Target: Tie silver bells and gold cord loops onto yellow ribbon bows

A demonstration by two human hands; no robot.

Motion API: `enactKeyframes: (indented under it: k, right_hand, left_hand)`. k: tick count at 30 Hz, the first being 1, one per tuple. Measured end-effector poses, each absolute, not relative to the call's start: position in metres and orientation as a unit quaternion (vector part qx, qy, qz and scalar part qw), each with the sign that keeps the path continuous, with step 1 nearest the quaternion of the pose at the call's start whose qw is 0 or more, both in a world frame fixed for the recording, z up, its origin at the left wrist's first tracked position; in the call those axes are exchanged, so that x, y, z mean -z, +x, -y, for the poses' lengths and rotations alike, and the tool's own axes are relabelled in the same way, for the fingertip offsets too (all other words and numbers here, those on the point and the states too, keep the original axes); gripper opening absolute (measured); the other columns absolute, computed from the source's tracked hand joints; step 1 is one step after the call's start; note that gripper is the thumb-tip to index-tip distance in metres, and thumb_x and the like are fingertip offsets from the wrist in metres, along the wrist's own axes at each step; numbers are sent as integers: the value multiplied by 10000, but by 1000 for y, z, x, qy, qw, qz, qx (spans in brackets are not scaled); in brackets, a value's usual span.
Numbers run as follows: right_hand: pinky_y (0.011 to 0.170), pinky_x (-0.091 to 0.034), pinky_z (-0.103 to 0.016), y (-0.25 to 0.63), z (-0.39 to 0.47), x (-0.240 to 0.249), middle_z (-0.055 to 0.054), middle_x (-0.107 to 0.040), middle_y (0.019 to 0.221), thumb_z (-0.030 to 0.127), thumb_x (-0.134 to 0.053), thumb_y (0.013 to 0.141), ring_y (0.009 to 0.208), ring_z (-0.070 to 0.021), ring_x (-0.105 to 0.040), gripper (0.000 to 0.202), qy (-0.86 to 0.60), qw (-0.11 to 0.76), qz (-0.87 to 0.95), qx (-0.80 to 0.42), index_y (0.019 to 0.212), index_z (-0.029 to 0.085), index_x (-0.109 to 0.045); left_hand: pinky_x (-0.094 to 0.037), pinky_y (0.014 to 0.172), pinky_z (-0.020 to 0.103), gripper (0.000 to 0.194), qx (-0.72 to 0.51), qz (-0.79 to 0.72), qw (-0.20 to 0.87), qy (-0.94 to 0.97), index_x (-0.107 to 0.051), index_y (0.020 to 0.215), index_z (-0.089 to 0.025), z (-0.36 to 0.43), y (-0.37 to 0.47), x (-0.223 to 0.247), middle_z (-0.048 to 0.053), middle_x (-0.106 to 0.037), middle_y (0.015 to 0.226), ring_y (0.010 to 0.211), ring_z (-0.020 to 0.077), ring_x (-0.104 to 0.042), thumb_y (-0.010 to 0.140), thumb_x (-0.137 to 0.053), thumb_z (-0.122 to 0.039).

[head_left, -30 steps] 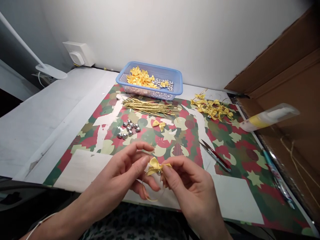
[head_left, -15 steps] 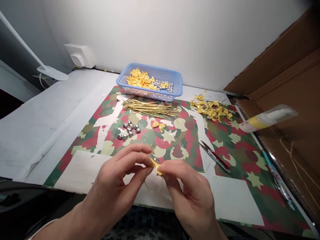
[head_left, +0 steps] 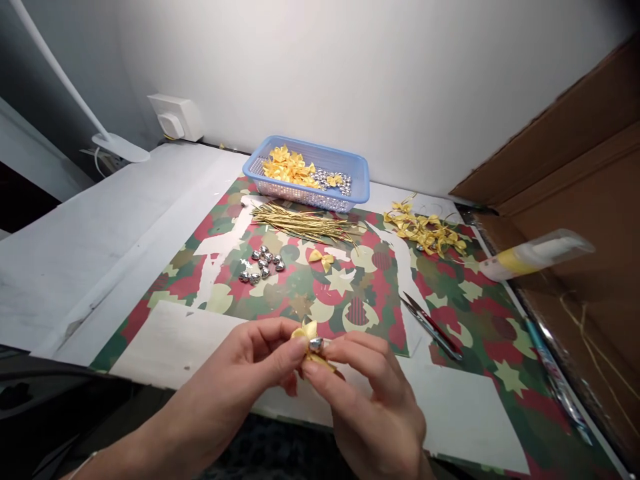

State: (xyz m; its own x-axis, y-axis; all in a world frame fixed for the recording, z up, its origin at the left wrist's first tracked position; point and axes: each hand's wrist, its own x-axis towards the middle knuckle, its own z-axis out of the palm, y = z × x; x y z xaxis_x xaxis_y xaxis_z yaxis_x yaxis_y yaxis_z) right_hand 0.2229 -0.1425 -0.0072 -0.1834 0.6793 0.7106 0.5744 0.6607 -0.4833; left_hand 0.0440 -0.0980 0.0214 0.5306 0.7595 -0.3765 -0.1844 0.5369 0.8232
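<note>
Between my two hands is a yellow ribbon bow (head_left: 310, 329) with a silver jingle bell (head_left: 316, 345) at its middle. My left hand (head_left: 250, 363) pinches the bow from the left, thumb near the bell. My right hand (head_left: 373, 387) grips its lower right part between thumb and fingers. Parts of the bow are hidden by the fingertips. Beyond the hands lie several loose silver bells (head_left: 264, 261) and a single yellow bow (head_left: 321, 259). A bundle of gold twist ties (head_left: 303, 223) rests behind them.
A blue basket (head_left: 305, 197) with yellow bows and bells stands against the wall. A pile of tied bows (head_left: 427, 232) lies at right. Red-handled thread snips (head_left: 433, 327), a glue bottle (head_left: 535, 255) and a pen (head_left: 555, 373) are on the right. A lamp (head_left: 120, 147) stands at left.
The bow has been turned so that the bell now faces up toward me. Both hands have shifted their grip around it, and the view has moved slightly.
</note>
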Motion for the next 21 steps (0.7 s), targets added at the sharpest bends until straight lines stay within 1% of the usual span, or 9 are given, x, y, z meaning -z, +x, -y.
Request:
enactKeyframes:
  k: [3, 6, 8, 10, 11, 13, 15, 17, 21]
  right_hand:
    - [905, -579, -352, 231, 143, -2, -58, -649, 1119, -57, -603, 863, 1037, -198, -636, 476, -399, 527, 730, -173, 1214, 247, -705]
    - [913, -569, -314, 240, 141, -10, -38, -642, 1235, 90, -582, 977, 1056, -173, -661, 417, -476, 525, 640, -297, 1304, 343, -644]
    - [878, -580, -297, 243, 137, -14, -31, -657, 1276, 217, -578, 1023, 1041, -168, -686, 349, -505, 479, 579, -423, 1330, 379, -615]
    - [812, -585, -280, 243, 133, -18, -24, -708, 1194, 296, -623, 1009, 980, -173, -706, 280, -490, 414, 545, -540, 1279, 364, -653]
    - [781, -576, -269, 242, 131, -20, -20, -731, 1121, 308, -641, 997, 939, -171, -709, 226, -481, 394, 542, -565, 1214, 341, -694]
    - [748, -546, -256, 239, 128, -23, -13, -749, 992, 298, -636, 994, 876, -163, -700, 137, -483, 390, 563, -545, 1067, 295, -752]
    - [752, -531, -250, 236, 125, -23, -12, -748, 926, 272, -625, 991, 864, -158, -688, 154, -495, 417, 587, -486, 950, 269, -773]
    - [701, -535, -232, 233, 123, -22, -13, -735, 907, 239, -655, 962, 820, -146, -680, 148, -495, 448, 587, -458, 909, 263, -791]
    - [515, -523, -173, 231, 119, -21, 6, -695, 827, 188, -719, 900, 590, -84, -621, 136, -476, 511, 532, -478, 899, 273, -825]
  left_hand:
    - [-416, 654, 188, 280, -286, -408, 738, 456, -760, 918, -211, 93, 39, -24, -25, -616, 751, 697, 115, -477, 995, -641, -452]
    - [-432, 689, 228, 360, -241, -409, 709, 522, -758, 937, -216, 89, 35, -30, -1, -671, 818, 766, 149, -545, 1017, -567, -511]
    - [-446, 730, 246, 368, -230, -403, 683, 564, -754, 954, -227, 88, 33, -35, 7, -692, 868, 817, 168, -581, 1030, -537, -514]
    - [-456, 759, 251, 337, -236, -394, 656, 599, -750, 996, -246, 87, 30, -38, 5, -702, 903, 857, 176, -599, 1040, -528, -496]
    - [-459, 768, 251, 313, -240, -390, 647, 609, -745, 1024, -255, 86, 29, -40, 5, -705, 923, 873, 177, -603, 1041, -532, -483]
    - [-460, 758, 241, 253, -251, -378, 654, 605, -722, 1053, -264, 84, 27, -41, 0, -694, 938, 875, 169, -600, 1036, -561, -457]
    - [-452, 728, 228, 204, -261, -360, 682, 580, -695, 1002, -253, 81, 27, -41, -11, -654, 887, 834, 152, -580, 1027, -592, -427]
    - [-447, 735, 229, 216, -258, -334, 707, 567, -677, 918, -230, 78, 27, -41, -9, -614, 862, 820, 147, -559, 1024, -602, -402]
    - [-441, 795, 265, 287, -251, -316, 696, 593, -678, 813, -201, 76, 28, -41, 26, -570, 951, 907, 181, -535, 1020, -602, -385]
